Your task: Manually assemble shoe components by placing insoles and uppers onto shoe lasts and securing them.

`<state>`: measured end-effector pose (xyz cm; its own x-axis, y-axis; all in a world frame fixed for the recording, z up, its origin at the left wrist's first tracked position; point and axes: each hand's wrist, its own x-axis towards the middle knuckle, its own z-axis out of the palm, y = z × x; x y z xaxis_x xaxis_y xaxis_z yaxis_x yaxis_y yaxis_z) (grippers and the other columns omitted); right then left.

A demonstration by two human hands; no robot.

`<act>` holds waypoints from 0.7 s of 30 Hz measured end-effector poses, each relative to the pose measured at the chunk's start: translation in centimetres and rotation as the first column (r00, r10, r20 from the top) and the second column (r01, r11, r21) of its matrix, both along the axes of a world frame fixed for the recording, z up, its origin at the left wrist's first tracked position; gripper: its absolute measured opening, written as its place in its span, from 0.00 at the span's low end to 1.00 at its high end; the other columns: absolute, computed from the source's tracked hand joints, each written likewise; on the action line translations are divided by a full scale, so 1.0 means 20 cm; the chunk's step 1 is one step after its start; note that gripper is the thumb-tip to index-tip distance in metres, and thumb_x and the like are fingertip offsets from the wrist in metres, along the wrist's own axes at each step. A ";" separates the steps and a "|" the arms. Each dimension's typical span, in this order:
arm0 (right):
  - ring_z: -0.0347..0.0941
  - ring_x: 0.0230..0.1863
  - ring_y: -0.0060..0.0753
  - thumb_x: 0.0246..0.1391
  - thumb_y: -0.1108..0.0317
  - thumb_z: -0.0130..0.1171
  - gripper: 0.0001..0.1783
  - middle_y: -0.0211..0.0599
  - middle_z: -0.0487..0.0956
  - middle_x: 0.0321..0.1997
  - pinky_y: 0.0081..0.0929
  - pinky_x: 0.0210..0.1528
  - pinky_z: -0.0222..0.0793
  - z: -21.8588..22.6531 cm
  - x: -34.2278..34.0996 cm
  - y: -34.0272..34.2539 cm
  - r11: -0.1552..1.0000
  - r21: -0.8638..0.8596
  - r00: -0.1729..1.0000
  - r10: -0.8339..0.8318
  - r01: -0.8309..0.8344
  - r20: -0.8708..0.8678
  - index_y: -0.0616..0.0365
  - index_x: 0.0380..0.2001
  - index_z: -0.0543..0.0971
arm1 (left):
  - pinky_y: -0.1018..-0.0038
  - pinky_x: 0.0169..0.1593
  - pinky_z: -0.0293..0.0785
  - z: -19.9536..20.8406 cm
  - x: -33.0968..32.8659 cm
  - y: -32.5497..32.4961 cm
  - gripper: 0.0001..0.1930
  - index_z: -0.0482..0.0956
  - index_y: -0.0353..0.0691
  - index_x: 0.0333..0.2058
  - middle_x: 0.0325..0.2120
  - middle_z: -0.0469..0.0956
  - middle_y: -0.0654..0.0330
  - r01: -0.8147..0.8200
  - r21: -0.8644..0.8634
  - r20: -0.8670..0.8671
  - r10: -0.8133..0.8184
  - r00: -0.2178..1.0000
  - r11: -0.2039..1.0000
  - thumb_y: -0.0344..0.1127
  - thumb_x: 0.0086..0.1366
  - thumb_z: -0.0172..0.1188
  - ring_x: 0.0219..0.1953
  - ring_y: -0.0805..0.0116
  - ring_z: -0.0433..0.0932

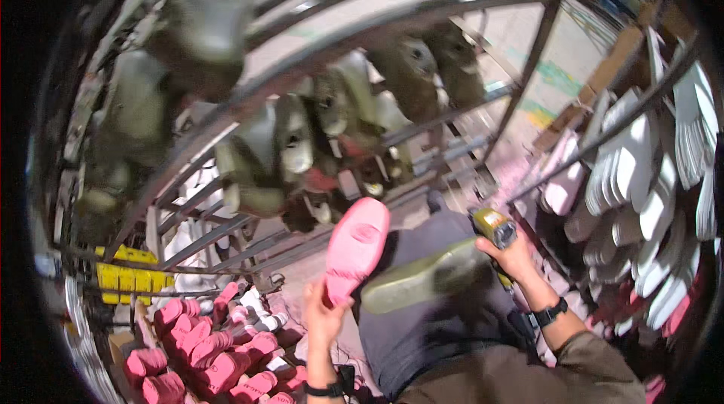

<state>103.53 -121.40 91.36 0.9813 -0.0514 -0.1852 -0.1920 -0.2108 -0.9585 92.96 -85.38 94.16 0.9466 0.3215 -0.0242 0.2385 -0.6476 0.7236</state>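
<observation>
My left hand pinches the narrow end of a pink insole and holds it upright, its broad end pointing away from me. Across my lap lies an olive-green boot, its long smooth side facing up. My right hand is closed around a yellow-green and black hand tool whose exact kind I cannot make out. The thumb of that hand is close to the right end of the boot; whether it touches is unclear. The insole is just left of the boot.
A metal rack stands ahead with several olive boots hanging on it. Bundles of pink insoles pile up at lower left, near a yellow crate. White insoles hang in stacks at right, behind a metal bar.
</observation>
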 end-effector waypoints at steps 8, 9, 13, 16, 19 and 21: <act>0.70 0.39 0.18 0.42 0.68 0.70 0.25 0.27 0.77 0.41 0.21 0.45 0.68 -0.11 0.02 -0.08 0.946 0.324 1.000 0.013 -0.017 0.014 0.63 0.45 0.76 | 0.53 0.60 0.58 0.11 0.00 -0.60 0.32 0.68 0.43 0.54 0.58 0.64 0.58 0.383 0.593 -0.165 -0.358 0.919 0.709 0.28 0.46 0.63 0.62 0.40 0.55; 0.70 0.40 0.18 0.43 0.69 0.69 0.24 0.27 0.77 0.41 0.21 0.45 0.68 -0.09 0.00 -0.10 0.932 0.362 1.000 0.024 -0.015 -0.019 0.63 0.45 0.75 | 0.53 0.59 0.60 0.10 0.01 -0.60 0.35 0.66 0.45 0.57 0.59 0.64 0.61 0.396 0.619 -0.196 -0.356 0.914 0.678 0.29 0.45 0.62 0.61 0.41 0.56; 0.71 0.39 0.19 0.43 0.66 0.70 0.25 0.28 0.78 0.40 0.21 0.45 0.67 -0.09 -0.08 -0.19 0.913 0.408 0.999 -0.023 0.003 0.043 0.63 0.45 0.76 | 0.57 0.56 0.66 0.13 0.03 -0.60 0.37 0.66 0.49 0.57 0.57 0.66 0.62 0.445 0.566 -0.250 -0.369 0.895 0.694 0.28 0.43 0.63 0.58 0.41 0.61; 0.71 0.38 0.19 0.42 0.63 0.71 0.25 0.29 0.78 0.38 0.21 0.45 0.67 -0.22 -0.14 -0.26 0.953 0.303 1.000 -0.019 0.015 0.008 0.63 0.43 0.76 | 0.59 0.54 0.69 0.14 0.06 -0.60 0.37 0.67 0.49 0.57 0.56 0.68 0.62 0.465 0.553 -0.244 -0.399 0.884 0.692 0.27 0.43 0.63 0.56 0.40 0.65; 0.72 0.40 0.19 0.42 0.63 0.70 0.26 0.31 0.78 0.38 0.22 0.46 0.68 -0.19 -0.18 -0.30 0.976 0.218 0.999 0.016 -0.008 -0.037 0.62 0.45 0.75 | 0.61 0.54 0.69 0.17 0.09 -0.61 0.37 0.68 0.50 0.56 0.55 0.69 0.61 0.476 0.520 -0.270 -0.393 0.879 0.710 0.25 0.42 0.64 0.55 0.41 0.66; 0.72 0.39 0.19 0.43 0.66 0.70 0.27 0.29 0.78 0.39 0.21 0.44 0.69 -0.11 -0.19 -0.34 0.983 0.169 0.966 0.108 -0.068 -0.237 0.63 0.46 0.74 | 0.63 0.55 0.69 0.14 0.11 -0.59 0.37 0.70 0.50 0.55 0.54 0.70 0.60 0.467 0.483 -0.233 -0.406 0.884 0.741 0.26 0.41 0.66 0.55 0.43 0.67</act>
<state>99.71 -128.29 89.21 0.9046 0.0824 -0.4182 -0.4114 -0.0873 -0.9073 95.15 -97.12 97.01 0.9874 -0.1329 -0.0855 -0.1087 -0.9639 0.2431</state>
